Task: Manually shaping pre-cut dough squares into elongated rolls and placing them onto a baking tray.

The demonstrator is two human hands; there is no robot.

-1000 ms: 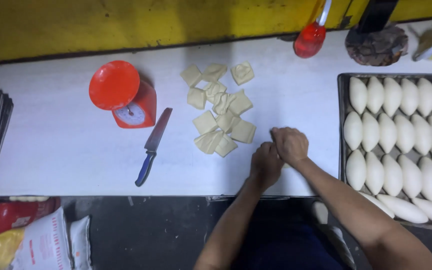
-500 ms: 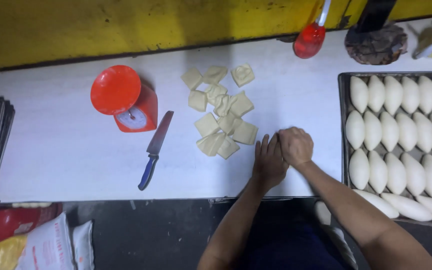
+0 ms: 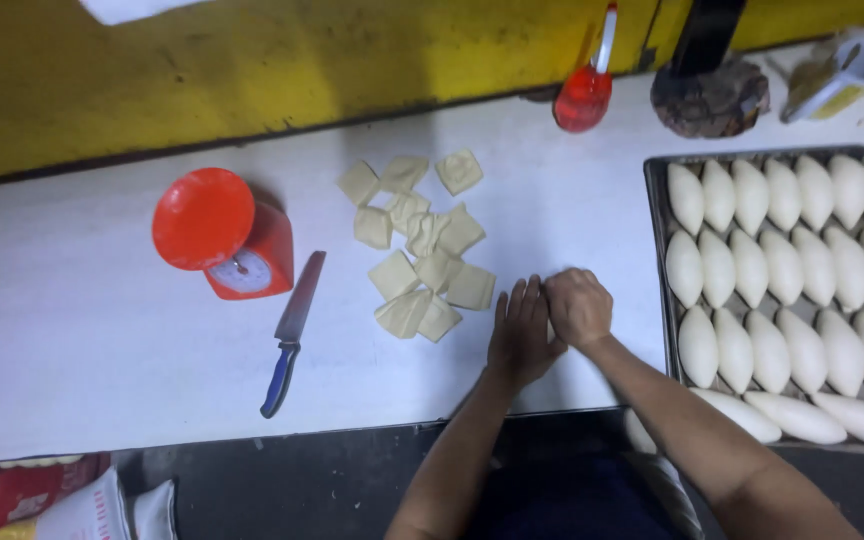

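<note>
Hands together at the front of the white desk [image 3: 102, 330]: left hand [image 3: 522, 335] lies flat, fingers straight and close, palm down; right hand [image 3: 579, 305] sits curled into a loose fist, touching the left one's fingertips. Whatever is under them is hidden, so I cannot tell if they're pressing a piece of dough. Just to their left lies a pile of pale dough squares [image 3: 422, 250], some overlapping, the nearest ones close to the left hand's fingers. Further left, a knife [image 3: 292, 335] with a blue handle lies flat, blade pointing away, beside a red scale [image 3: 222, 235]. On the right, a dark tray [image 3: 655, 200] holds rows of shaped oval dough pieces [image 3: 782, 265], near the right forearm. At the back by the yellow wall stand a red bottle [image 3: 582, 95] and a cup [image 3: 842, 75].
</note>
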